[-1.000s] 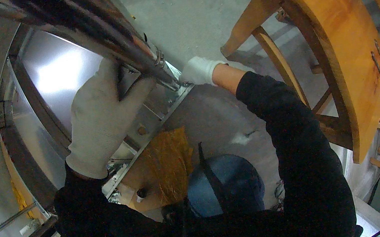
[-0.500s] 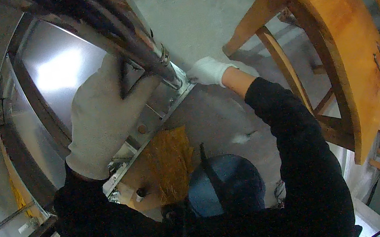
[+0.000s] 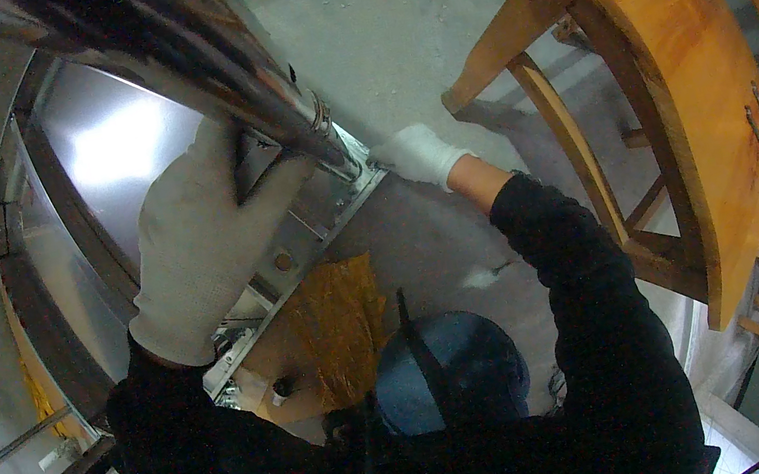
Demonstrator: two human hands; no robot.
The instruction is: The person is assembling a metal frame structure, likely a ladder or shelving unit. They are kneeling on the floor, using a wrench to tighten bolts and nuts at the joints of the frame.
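My left hand (image 3: 193, 244), in a pale knit glove, reaches to a shiny round metal tube (image 3: 277, 118). Its thumb lies along the near side and its fingers pass behind, so the grip shows only in part. The tube's lower end meets the corner of a metal frame (image 3: 329, 238) with a round hole in its rail. At that corner, my right hand (image 3: 426, 156) in a white glove has its fingers drawn together. Whatever they pinch is too small to make out. A clamp-like band (image 3: 321, 115) circles the tube above the joint.
An orange-brown wooden stool (image 3: 668, 85) stands at the right, its legs toward me. Behind my left hand is a shiny metal sheet (image 3: 112, 132) with dark framing. A brown sheet (image 3: 344, 324) lies on the floor (image 3: 350, 14) near my knee (image 3: 444, 373).
My right hand and forearm have shifted slightly, the fingers still at the tube's lower corner. The tube and my left hand sit a little further left in the picture.
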